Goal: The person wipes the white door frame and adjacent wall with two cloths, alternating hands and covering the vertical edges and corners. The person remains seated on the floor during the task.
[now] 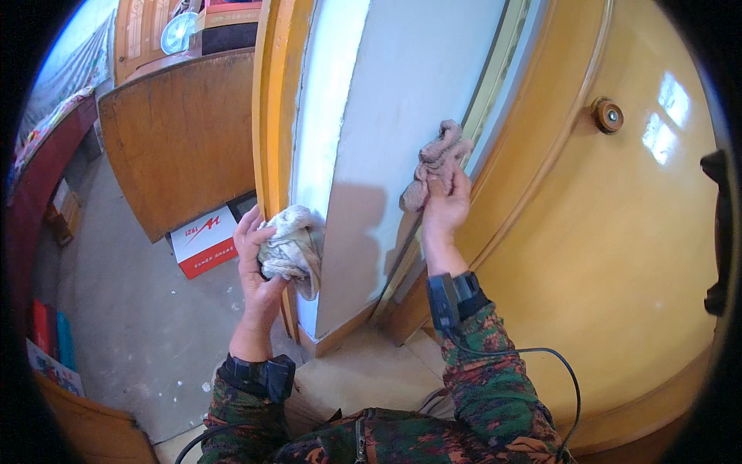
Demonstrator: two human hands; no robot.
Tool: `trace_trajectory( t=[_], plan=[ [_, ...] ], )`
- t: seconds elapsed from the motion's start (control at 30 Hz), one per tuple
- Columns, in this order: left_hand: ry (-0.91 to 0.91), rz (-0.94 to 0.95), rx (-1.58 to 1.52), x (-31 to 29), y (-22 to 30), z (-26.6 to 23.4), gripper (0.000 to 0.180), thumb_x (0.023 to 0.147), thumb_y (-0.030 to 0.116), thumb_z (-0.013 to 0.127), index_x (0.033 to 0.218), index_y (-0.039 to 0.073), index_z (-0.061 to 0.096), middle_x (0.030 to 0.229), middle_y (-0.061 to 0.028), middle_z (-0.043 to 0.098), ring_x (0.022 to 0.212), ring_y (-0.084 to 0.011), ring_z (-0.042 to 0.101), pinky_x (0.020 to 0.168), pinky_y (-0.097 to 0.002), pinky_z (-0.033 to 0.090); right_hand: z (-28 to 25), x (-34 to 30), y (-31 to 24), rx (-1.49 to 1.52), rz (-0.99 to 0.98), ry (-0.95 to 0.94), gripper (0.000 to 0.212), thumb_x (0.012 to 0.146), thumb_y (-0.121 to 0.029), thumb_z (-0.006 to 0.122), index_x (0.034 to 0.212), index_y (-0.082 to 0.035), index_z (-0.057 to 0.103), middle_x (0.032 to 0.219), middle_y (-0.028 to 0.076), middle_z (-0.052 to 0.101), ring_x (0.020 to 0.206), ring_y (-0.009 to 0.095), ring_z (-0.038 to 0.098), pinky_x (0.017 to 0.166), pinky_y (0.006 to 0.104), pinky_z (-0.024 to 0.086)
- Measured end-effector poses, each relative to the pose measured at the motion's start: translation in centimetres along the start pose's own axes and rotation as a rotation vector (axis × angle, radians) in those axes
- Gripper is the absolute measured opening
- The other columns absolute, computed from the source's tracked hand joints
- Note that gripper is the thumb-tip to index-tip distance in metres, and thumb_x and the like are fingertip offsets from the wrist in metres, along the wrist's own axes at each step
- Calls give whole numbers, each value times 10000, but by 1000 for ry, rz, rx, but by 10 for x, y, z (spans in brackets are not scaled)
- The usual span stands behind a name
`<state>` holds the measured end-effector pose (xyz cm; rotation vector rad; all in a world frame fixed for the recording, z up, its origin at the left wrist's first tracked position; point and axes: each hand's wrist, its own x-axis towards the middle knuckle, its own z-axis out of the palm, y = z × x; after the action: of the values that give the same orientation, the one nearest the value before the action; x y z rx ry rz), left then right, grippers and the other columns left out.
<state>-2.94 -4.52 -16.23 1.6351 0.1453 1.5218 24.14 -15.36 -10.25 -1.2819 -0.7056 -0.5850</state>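
Note:
My left hand [261, 298] grips a crumpled off-white rag [292, 247], its fingers curled round the left side. The rag rests at the yellow-orange wooden door frame [272, 116], by the white wall edge beside it. Higher up and to the right, my right hand [446, 216] is closed on a bunched brownish-pink rag [440, 158]. That rag is at the right side of the narrow white wall [410, 85], close to the trim of the yellow door [641, 240]. Parts of both hands' fingers are hidden by the rags.
A round brown knob [607, 116] sticks out from the door. Past the left frame stand a brown wooden panel [182, 131] and a red-and-white box [205, 240] on the grey floor [162, 325]. A black cable [568, 371] loops from my right wrist.

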Motion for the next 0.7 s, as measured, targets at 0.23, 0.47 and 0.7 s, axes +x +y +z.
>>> trace_trajectory(
  t=[0.23, 0.47, 0.7],
  plan=[
    [71, 92, 291, -10, -3, 17, 497, 735, 82, 726, 1214, 96, 595, 1222, -120, 448, 1187, -292, 431, 1060, -401, 319, -16, -64, 31, 36, 312, -143, 251, 932, -78, 600, 1163, 17, 621, 1117, 136, 588, 1086, 272, 560, 960, 385, 439],
    [126, 159, 359, -10, -7, 25, 495, 724, 27, 728, 1199, 85, 600, 1238, -151, 444, 1206, -326, 450, 1060, -427, 343, -6, 14, -24, -83, -169, -33, 279, 939, -154, 617, 1164, 10, 623, 1130, 170, 574, 1109, 320, 539, 974, 404, 419],
    [129, 227, 376, -8, -7, 26, 501, 745, -2, 682, 1229, 72, 578, 1236, -165, 483, 1189, -322, 465, 1045, -426, 363, 14, 96, -77, 79, -119, -145, 138, 923, -25, 556, 1023, 16, 641, 951, 148, 576, 984, 277, 564, 833, 414, 450]
  ],
)
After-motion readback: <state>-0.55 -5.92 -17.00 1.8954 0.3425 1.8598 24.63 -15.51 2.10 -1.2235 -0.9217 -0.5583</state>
